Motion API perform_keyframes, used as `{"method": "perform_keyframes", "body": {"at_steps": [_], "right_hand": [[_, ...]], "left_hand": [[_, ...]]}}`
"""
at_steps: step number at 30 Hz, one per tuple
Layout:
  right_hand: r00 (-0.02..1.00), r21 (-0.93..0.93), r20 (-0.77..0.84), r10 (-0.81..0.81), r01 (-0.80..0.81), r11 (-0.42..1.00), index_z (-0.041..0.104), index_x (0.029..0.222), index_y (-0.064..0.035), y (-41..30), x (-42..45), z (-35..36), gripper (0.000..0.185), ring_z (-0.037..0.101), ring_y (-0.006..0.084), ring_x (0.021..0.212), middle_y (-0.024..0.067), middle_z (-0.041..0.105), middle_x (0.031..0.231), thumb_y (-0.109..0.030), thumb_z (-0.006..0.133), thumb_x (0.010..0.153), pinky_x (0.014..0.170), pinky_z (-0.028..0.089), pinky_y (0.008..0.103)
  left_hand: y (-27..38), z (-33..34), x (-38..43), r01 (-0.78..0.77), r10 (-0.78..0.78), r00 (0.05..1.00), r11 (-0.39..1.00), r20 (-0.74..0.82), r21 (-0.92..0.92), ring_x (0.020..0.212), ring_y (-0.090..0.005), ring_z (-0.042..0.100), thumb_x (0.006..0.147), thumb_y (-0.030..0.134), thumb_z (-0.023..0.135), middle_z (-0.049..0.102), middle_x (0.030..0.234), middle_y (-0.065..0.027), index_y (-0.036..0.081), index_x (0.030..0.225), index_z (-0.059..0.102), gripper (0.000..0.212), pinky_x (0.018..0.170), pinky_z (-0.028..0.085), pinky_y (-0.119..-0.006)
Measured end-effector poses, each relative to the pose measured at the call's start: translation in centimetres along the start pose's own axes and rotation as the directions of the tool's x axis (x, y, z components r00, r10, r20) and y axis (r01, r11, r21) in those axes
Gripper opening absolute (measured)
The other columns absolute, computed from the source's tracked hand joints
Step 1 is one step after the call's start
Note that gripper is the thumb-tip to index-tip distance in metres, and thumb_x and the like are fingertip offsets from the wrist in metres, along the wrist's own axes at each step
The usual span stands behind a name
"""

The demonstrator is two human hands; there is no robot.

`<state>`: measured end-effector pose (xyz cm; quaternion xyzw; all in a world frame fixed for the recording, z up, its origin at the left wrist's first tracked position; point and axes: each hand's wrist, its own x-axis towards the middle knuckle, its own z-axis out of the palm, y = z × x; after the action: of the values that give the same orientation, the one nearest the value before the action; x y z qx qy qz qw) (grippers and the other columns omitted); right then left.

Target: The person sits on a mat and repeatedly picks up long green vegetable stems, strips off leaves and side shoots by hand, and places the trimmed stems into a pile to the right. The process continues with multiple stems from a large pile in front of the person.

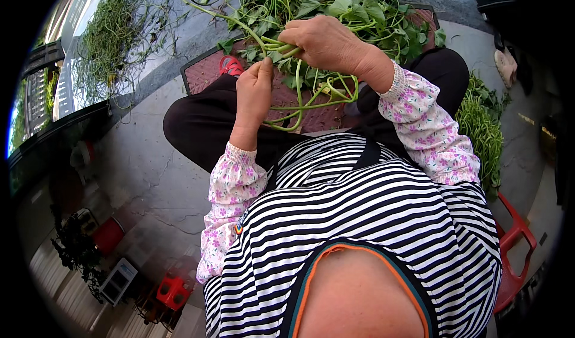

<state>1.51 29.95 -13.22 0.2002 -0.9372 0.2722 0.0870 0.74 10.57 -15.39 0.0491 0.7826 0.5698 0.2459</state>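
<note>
My left hand pinches a long green vine stem between thumb and fingertips. Close by on its upper right, my right hand is closed around several thick green leaf stalks, whose cut or broken ends point left towards the vine. Thin green stems loop below my right hand, over my lap and the mat. Beyond both hands lies a large heap of leafy green vines on a reddish quilted mat. The palm side of my right hand is hidden.
A tangle of bare stems lies on the floor at the upper left. A pile of green stalks with leaves is beside my right knee. There is a red plastic chair at the lower right, and a small red stool at the lower left.
</note>
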Motion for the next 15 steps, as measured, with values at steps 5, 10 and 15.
{"method": "perform_keyframes", "body": {"at_steps": [5,10,15], "right_hand": [[0.993,0.129,0.103,-0.062,0.048,0.99,0.054,0.082,-0.0042,1.6,0.9,-0.9,0.016,0.056,0.0306,0.071,0.0116,0.053,0.072,-0.015,0.064,0.075,0.06,0.043,0.039],[0.983,0.413,0.185,-0.018,-0.061,0.908,0.053,0.082,-0.0018,0.8,1.6,-0.2,0.014,0.055,0.0337,0.07,0.0155,0.055,0.073,-0.012,0.061,0.077,0.061,0.042,0.04],[0.991,0.197,-0.124,-0.053,0.077,0.977,0.053,0.085,-0.0047,0.1,0.7,1.7,0.013,0.057,0.0336,0.069,0.0121,0.056,0.071,-0.009,0.06,0.075,0.06,0.045,0.0398]], "left_hand": [[0.8,-0.2,-0.4,-0.09,0.076,0.994,0.976,0.078,0.196,0.051,-0.0077,0.03,0.094,0.028,0.044,0.038,0.053,0.0021,-0.002,0.065,0.045,0.042,0.047,0.028,-0.026],[2.1,0.6,-0.1,0.016,-0.004,0.999,0.965,0.047,-0.26,0.044,-0.003,0.029,0.095,0.032,0.044,0.037,0.054,0.0056,0.006,0.074,0.05,0.034,0.04,0.024,-0.02],[1.1,0.2,1.6,-0.181,0.177,0.982,0.98,-0.06,-0.083,0.04,-0.0018,0.027,0.093,0.033,0.047,0.037,0.054,0.0065,0.009,0.077,0.05,0.029,0.036,0.021,-0.019]]}}
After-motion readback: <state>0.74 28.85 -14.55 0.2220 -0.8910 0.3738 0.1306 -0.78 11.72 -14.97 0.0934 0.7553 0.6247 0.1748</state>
